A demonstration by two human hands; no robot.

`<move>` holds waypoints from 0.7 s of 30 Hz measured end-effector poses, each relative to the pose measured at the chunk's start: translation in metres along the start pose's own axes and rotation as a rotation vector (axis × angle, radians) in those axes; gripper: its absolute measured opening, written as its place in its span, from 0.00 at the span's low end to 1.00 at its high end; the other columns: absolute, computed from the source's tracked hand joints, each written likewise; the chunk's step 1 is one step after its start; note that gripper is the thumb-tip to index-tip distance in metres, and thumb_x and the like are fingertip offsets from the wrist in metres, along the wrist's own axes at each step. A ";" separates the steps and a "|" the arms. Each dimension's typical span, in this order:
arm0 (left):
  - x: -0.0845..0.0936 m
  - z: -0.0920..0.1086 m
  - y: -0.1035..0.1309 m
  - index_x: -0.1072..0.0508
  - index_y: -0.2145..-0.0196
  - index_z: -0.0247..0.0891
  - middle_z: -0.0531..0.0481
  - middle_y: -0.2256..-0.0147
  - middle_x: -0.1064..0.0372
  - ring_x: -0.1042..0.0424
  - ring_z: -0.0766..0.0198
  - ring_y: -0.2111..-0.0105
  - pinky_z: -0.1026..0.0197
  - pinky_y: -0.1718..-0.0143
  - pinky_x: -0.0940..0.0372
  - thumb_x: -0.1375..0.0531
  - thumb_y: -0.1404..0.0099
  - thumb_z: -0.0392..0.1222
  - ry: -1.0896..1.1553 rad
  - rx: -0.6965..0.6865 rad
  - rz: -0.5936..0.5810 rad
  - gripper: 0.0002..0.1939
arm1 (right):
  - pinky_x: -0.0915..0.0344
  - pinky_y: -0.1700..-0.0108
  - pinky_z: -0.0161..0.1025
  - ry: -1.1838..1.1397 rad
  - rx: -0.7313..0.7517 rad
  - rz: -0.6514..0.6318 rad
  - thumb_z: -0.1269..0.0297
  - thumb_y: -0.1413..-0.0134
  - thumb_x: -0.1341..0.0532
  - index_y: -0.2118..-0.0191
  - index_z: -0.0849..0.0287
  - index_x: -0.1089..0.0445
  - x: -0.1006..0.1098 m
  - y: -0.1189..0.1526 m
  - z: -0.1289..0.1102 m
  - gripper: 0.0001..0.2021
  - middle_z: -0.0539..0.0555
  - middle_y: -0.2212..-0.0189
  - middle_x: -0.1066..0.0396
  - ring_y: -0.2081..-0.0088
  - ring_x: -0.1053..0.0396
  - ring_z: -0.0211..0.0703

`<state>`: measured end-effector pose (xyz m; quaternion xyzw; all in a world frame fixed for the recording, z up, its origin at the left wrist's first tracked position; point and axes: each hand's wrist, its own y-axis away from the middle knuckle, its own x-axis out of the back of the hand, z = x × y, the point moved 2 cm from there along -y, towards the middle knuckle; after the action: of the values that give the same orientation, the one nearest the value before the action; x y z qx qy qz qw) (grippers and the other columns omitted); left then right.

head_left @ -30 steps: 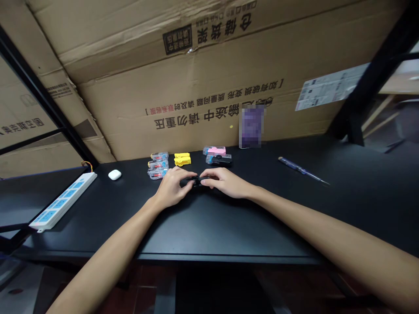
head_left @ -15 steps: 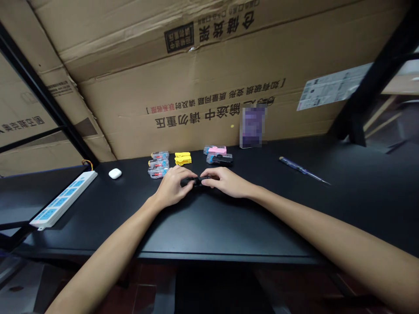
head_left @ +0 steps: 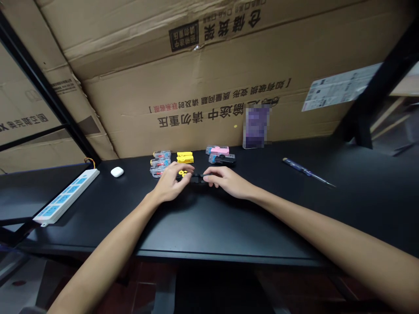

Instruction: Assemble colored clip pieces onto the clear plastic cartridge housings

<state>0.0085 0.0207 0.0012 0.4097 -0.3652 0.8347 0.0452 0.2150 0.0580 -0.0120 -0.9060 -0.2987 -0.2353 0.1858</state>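
Observation:
A small black device [head_left: 197, 178] lies lengthwise between my two hands just above the table. My right hand [head_left: 231, 181] pinches its right end between thumb and fingers. At its left end, my left hand [head_left: 170, 181] curls round, with the thumb against it and the index finger arched above. Small yellow blades [head_left: 182, 173] show in the gap between that thumb and index finger. Behind my left hand are several clear cases [head_left: 160, 162] with blue and red parts inside, and yellow shells [head_left: 185, 157]. A pink shell [head_left: 220, 151] and a black shell [head_left: 223, 159] lie on clear cases behind my right hand.
A screwdriver [head_left: 307, 172] with a translucent blue handle lies to the right. On the left are a white earbud case [head_left: 117, 172] and a white power strip [head_left: 67, 196]. Cardboard [head_left: 131, 104] walls the back of the black table [head_left: 209, 226], with a blurred purple packet [head_left: 257, 126] against it.
My left index finger has lifted away from the thumb, uncovering the yellow blades and more of the black device. My right hand keeps its pinch. The whole view has shifted slightly.

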 end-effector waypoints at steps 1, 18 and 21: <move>0.002 -0.004 0.000 0.24 0.55 0.38 0.46 0.57 0.23 0.28 0.57 0.55 0.53 0.51 0.35 0.45 0.31 0.38 -0.038 0.031 0.000 0.12 | 0.40 0.62 0.41 -0.010 0.010 0.033 0.53 0.43 0.43 0.67 0.59 0.29 0.001 0.000 -0.001 0.15 0.51 0.74 0.31 0.69 0.35 0.43; 0.007 -0.024 0.000 0.21 0.65 0.37 0.43 0.65 0.24 0.33 0.53 0.61 0.50 0.54 0.39 0.43 0.35 0.38 -0.439 -0.022 -0.322 0.10 | 0.33 0.67 0.41 -0.437 -0.157 0.189 0.55 0.50 0.34 0.58 0.57 0.34 -0.002 -0.002 0.003 0.17 0.53 0.69 0.27 0.69 0.28 0.42; 0.005 -0.017 -0.002 0.23 0.69 0.35 0.44 0.69 0.24 0.32 0.58 0.66 0.53 0.55 0.37 0.45 0.35 0.34 -0.334 -0.080 -0.295 0.10 | 0.33 0.69 0.40 -0.498 -0.185 0.177 0.55 0.52 0.33 0.58 0.54 0.42 -0.002 0.000 0.004 0.20 0.51 0.70 0.27 0.70 0.26 0.43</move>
<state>-0.0053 0.0323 -0.0012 0.5889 -0.3367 0.7245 0.1218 0.2145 0.0588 -0.0164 -0.9716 -0.2321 -0.0146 0.0428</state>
